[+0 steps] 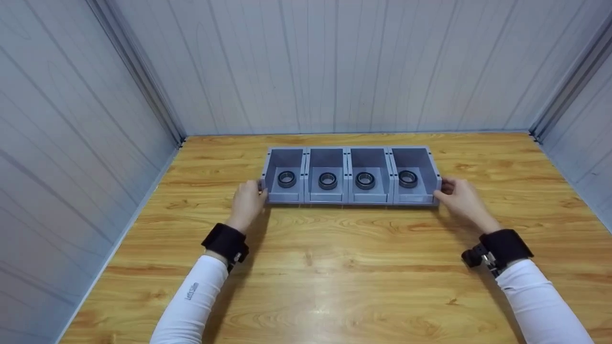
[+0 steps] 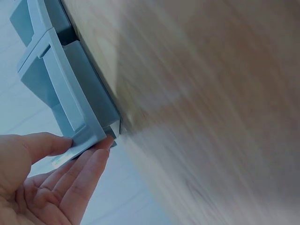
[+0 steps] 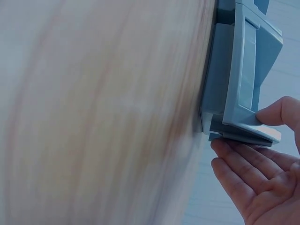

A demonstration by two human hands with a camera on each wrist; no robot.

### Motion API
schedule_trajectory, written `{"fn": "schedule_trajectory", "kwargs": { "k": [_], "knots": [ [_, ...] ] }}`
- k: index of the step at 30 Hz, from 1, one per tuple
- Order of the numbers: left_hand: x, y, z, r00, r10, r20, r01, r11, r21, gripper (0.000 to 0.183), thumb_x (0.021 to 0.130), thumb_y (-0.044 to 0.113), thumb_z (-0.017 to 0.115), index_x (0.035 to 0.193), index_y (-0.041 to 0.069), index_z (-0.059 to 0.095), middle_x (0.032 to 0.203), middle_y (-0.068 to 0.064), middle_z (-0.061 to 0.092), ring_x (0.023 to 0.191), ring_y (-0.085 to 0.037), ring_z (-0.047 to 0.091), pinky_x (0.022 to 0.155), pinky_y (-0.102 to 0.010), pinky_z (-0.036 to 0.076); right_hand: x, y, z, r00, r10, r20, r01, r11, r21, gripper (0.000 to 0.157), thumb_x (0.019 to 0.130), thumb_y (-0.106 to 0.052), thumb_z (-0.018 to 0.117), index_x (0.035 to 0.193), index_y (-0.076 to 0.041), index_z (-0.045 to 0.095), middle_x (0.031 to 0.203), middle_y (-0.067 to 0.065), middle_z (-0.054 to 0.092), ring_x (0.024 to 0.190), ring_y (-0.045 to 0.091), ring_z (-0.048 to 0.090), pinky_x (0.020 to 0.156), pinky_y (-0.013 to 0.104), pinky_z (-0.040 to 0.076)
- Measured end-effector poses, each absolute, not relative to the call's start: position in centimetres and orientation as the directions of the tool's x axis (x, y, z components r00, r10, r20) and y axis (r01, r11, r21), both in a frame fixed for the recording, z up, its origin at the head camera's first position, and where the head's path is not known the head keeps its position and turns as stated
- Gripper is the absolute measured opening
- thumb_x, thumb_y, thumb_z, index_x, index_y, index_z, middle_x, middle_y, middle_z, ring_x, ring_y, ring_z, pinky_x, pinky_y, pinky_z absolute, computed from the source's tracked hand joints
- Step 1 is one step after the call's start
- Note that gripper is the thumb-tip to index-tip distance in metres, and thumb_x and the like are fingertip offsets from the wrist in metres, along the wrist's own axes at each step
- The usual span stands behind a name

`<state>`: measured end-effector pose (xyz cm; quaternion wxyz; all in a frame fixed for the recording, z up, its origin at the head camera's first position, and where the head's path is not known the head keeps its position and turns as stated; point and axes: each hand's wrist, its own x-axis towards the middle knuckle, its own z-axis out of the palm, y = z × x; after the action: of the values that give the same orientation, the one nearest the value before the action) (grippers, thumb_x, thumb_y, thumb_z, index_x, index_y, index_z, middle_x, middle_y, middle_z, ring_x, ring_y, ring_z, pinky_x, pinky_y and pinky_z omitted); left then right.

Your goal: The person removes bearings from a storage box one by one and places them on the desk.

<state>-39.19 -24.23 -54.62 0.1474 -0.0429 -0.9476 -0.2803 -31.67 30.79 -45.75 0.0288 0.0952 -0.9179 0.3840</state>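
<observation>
A row of joined grey storage bins point(image 1: 325, 198) sits on the table in the head view. Each bin has one ball bearing point(image 1: 327, 180) lying flat on its floor. At the row's left end my left hand point(image 1: 246, 203) pinches the outer side wall, thumb inside the front corner and fingers beneath and outside, as the left wrist view shows on the bin point(image 2: 75, 93). My right hand point(image 1: 461, 200) pinches the right end likewise; in the right wrist view its thumb presses the inner edge of the bin point(image 3: 241, 84) and its fingers lie against the outside. The bearings are hidden in both wrist views.
The wood-grain table point(image 1: 315, 267) stretches in front of the bins. A pale panel wall point(image 1: 334, 67) stands behind, with further panels at left point(image 1: 62, 157) and right point(image 1: 588, 129). Each wrist wears a black strap point(image 1: 224, 241) with a small camera.
</observation>
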Motion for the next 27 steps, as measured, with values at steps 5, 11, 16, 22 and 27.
{"fn": "schedule_trajectory", "kwargs": {
  "k": [5,11,16,22,27],
  "knots": [
    [-39.04,-24.12,-54.57,-0.953,0.000,0.302,0.163,0.842,0.514,0.011,0.103,0.011,0.075,0.096,0.003,0.073,0.092,-0.018,0.078,0.086,-0.037,0.076,0.076,-0.053,0.061,-31.79,30.95,-45.95,-0.975,-0.166,0.147,-0.221,0.698,-0.681,0.054,0.105,-0.002,0.065,0.147,0.027,0.047,0.133,0.047,0.063,0.125,0.060,0.065,0.108,0.064,0.052],
    [-38.88,-24.03,-54.23,-0.968,-0.011,0.252,0.130,0.834,0.536,0.013,0.105,0.013,0.073,0.108,0.001,0.077,0.104,-0.020,0.081,0.096,-0.037,0.079,0.084,-0.051,0.064,-31.96,31.11,-46.09,-0.974,-0.177,0.141,-0.226,0.696,-0.681,0.054,0.106,-0.002,0.064,0.147,0.029,0.046,0.133,0.049,0.061,0.125,0.062,0.065,0.107,0.064,0.052],
    [-38.78,-24.15,-54.31,-0.970,-0.007,0.242,0.127,0.837,0.532,0.014,0.106,0.014,0.073,0.110,0.002,0.078,0.102,-0.018,0.081,0.089,-0.033,0.079,0.080,-0.049,0.065,-32.08,31.14,-46.26,-0.970,-0.185,0.159,-0.244,0.695,-0.676,0.051,0.105,0.000,0.064,0.144,0.029,0.049,0.131,0.049,0.063,0.121,0.062,0.066,0.104,0.063,0.055],
    [-38.62,-24.12,-54.27,-0.968,-0.013,0.252,0.130,0.829,0.543,0.014,0.105,0.013,0.073,0.111,0.001,0.077,0.100,-0.018,0.080,0.086,-0.031,0.077,0.079,-0.048,0.065,-32.23,31.18,-46.51,-0.966,-0.186,0.181,-0.259,0.704,-0.661,0.049,0.104,0.000,0.065,0.141,0.029,0.052,0.128,0.048,0.065,0.118,0.061,0.068,0.102,0.063,0.056],
    [-38.40,-24.20,-54.09,-0.960,-0.011,0.278,0.138,0.848,0.511,0.018,0.104,0.016,0.074,0.115,0.002,0.078,0.099,-0.016,0.080,0.087,-0.032,0.077,0.076,-0.049,0.063,-32.35,31.22,-46.57,-0.965,-0.185,0.186,-0.262,0.720,-0.642,0.050,0.104,-0.002,0.067,0.140,0.029,0.053,0.126,0.047,0.066,0.116,0.060,0.069,0.101,0.064,0.055]
  ]
}}
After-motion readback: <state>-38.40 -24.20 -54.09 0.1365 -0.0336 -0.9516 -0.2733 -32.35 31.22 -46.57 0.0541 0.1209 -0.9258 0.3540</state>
